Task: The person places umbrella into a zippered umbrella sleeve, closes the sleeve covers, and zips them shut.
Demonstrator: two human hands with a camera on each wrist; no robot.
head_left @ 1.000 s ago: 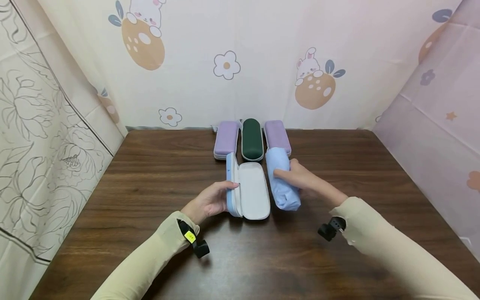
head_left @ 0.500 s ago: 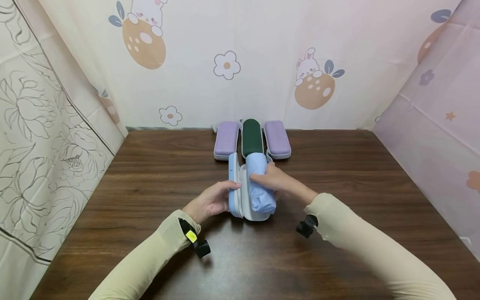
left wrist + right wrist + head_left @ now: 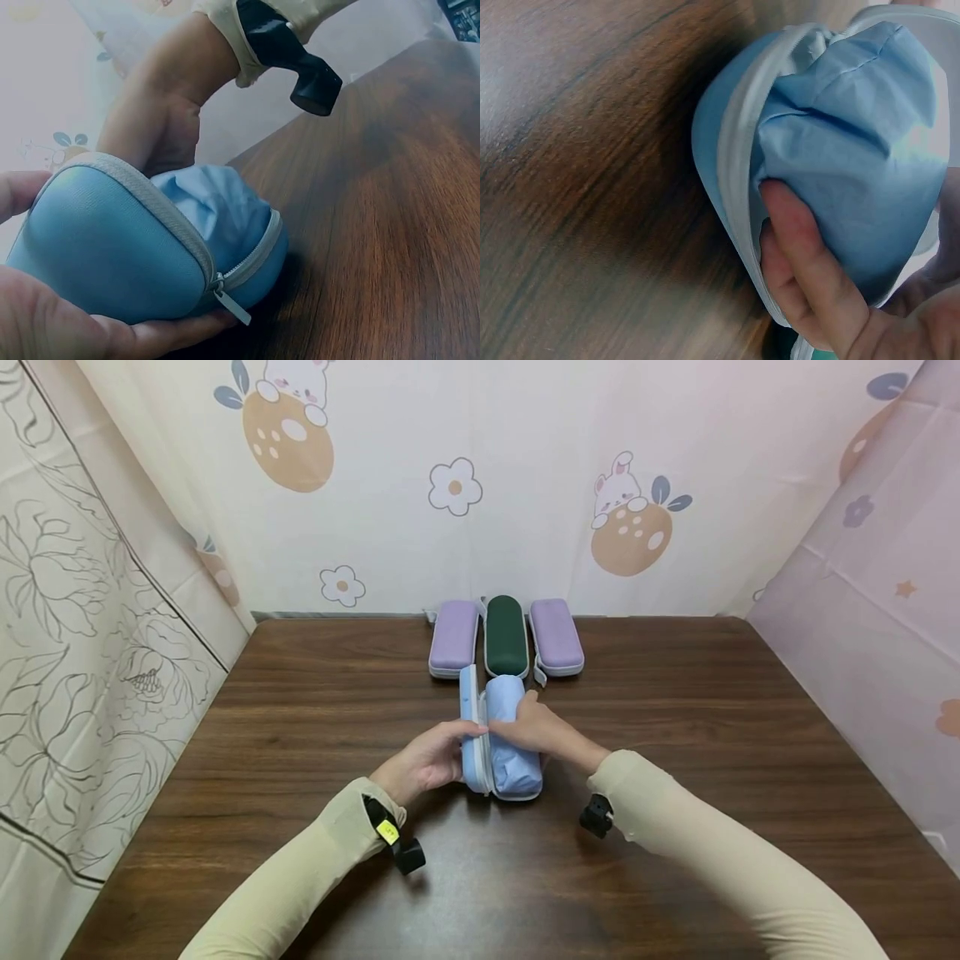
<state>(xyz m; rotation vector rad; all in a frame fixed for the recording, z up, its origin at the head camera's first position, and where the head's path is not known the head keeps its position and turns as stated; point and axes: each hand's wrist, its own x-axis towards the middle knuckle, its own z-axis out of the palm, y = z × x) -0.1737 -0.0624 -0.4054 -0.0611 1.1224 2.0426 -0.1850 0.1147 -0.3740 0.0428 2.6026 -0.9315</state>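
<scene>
A light-blue zip case (image 3: 472, 764) stands spread apart on the table, one half on edge and the other lying flat. My left hand (image 3: 426, 762) grips the raised half, thumb over its rim and fingers underneath. In the flat half lies a light-blue folded umbrella (image 3: 517, 770), its cloth loosely creased at the near end. My right hand (image 3: 542, 727) holds it across the middle; in the right wrist view the fingers (image 3: 802, 240) reach down between cloth and case rim. A zipper pull (image 3: 234, 307) hangs from the case in the left wrist view.
Behind the open case stand a purple case (image 3: 453, 635), a dark green case (image 3: 506, 635) and another purple case (image 3: 557, 635), side by side and zipped. A patterned curtain (image 3: 525, 543) hangs along the table's far edge.
My right hand has moved left with the folded umbrella and lowered it from beside the case into its flat half. The left hand has kept its grip on the case, nearly still.
</scene>
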